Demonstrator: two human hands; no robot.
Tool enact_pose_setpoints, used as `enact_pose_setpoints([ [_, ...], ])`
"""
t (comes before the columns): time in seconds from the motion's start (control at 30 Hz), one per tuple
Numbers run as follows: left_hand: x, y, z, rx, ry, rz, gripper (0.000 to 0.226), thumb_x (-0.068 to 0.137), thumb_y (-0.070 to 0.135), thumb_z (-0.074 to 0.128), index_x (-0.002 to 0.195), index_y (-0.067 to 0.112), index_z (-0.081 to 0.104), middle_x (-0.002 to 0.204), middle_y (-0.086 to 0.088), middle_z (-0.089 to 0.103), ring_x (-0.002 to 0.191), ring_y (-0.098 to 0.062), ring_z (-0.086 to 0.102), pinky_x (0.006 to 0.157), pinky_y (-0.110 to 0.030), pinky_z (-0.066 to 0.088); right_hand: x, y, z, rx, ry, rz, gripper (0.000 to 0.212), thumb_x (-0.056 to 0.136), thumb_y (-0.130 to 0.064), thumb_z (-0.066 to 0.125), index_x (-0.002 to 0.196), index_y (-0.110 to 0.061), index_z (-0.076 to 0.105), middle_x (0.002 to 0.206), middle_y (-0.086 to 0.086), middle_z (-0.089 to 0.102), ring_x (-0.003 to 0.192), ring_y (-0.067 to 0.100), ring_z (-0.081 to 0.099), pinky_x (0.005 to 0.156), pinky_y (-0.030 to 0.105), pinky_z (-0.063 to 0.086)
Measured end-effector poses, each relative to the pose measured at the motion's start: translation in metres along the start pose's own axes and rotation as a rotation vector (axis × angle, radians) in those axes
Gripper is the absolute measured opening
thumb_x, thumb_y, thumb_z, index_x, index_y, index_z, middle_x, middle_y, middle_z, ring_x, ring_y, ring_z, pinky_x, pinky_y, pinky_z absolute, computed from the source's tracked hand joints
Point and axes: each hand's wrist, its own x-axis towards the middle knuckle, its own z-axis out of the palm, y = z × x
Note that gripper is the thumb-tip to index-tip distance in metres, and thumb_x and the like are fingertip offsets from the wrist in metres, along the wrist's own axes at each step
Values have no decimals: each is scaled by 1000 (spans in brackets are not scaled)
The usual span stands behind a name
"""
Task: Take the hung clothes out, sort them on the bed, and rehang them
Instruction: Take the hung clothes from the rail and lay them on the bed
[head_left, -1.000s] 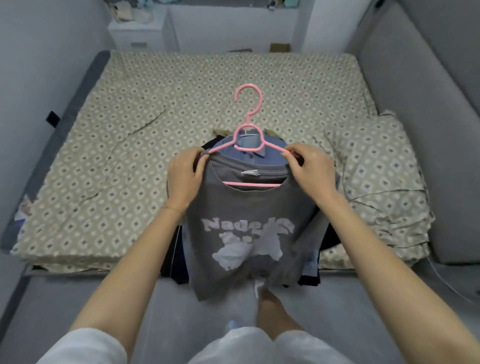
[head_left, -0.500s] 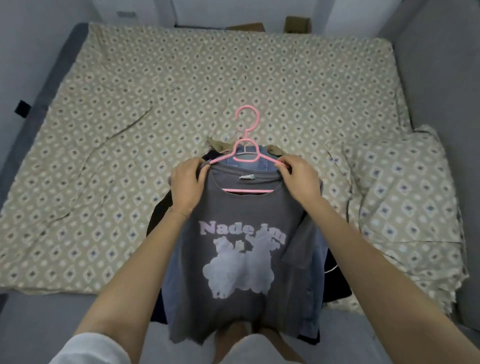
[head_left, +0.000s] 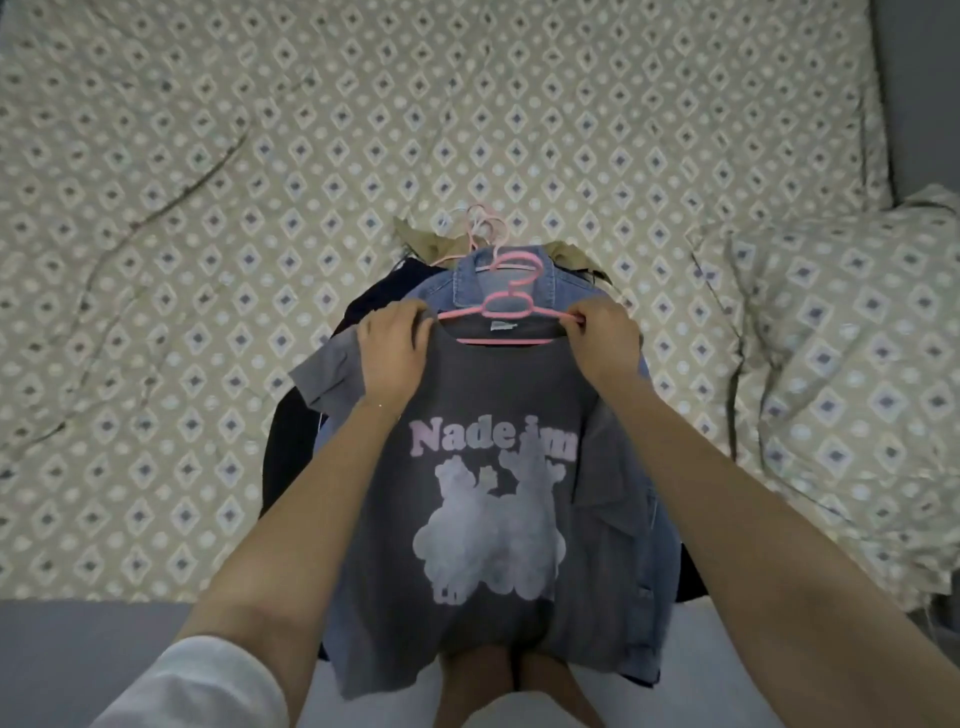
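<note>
Fingers of the left hand and right hand are clamped on the shoulders of a grey tee, pinching cloth and pink hanger together on either side of the neck. The tee, printed with pale lettering and a cloud-like figure, lies face up atop a pile at the near edge of the bed, over a denim jacket; other hooks show beyond it. The sorting step appears to be in hand, with the tee being laid out on the pile. Next comes either sliding the hanger out through the neck or seating the tee evenly for rehanging; which is meant cannot be told. Its limp hem droops off the bed's edge.
</note>
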Motion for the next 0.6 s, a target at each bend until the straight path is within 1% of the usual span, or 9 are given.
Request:
enact_pose_setpoints([
  [0.07,-2,-4,-1,-30,5,-18,20,95,16,57,113,11,65,111,-9,66,104,-30,58,97,-47,41,-1,-3,2,-4,-21,15,19,98,-21,54,104,-11,69,106,11,65,100,32,59,75,40,47],
  [0.13,-7,-5,-6,-21,-11,-13,29,97,15,57,125,10,62,128,-10,61,120,-29,53,107,-52,36,-5,-9,-2,-4,-55,26,28,98,-22,56,124,-12,62,125,12,60,118,34,51,90,47,47],
  [0.17,-11,-5,-11,-4,-22,-4,32,97,15,56,129,11,60,134,-10,58,126,-29,51,110,-53,34,-8,-12,-4,-11,-73,26,34,98,-23,56,130,-12,58,130,13,57,123,35,48,95,50,44],
  [0.23,-22,-4,-22,14,-40,-1,35,98,15,55,133,13,58,141,-10,54,133,-29,46,113,-53,30,-17,-18,-8,-23,-101,20,41,97,-26,57,135,-13,53,134,14,55,126,35,45,101,51,41],
  [0.3,-37,-2,-38,27,-50,5,39,98,15,55,137,14,55,146,-10,50,137,-28,43,115,-53,27,-31,-24,-12,-70,-114,10,45,96,-30,57,138,-14,51,138,12,52,128,34,44,105,48,37],
  [0.43,-80,11,-72,79,-62,-3,43,99,18,53,142,18,50,152,-7,43,141,-25,37,119,-55,19,-68,-42,-25,-86,-151,-5,53,98,-35,55,146,-17,41,152,8,39,138,32,34,113,46,28],
  [0.5,-107,20,-90,107,-41,-26,45,100,19,52,145,19,48,155,-7,40,144,-25,34,120,-54,16,-87,-50,-31,-100,-170,-81,57,97,-36,56,148,-17,39,153,8,37,140,31,32,114,46,28],
  [0.6,-157,34,-114,153,21,-85,49,100,21,52,148,21,43,158,-6,35,147,-26,28,120,-53,15,-120,-62,-38,-116,-172,-229,61,94,-38,59,147,-17,39,152,11,39,140,31,32,114,47,29],
])
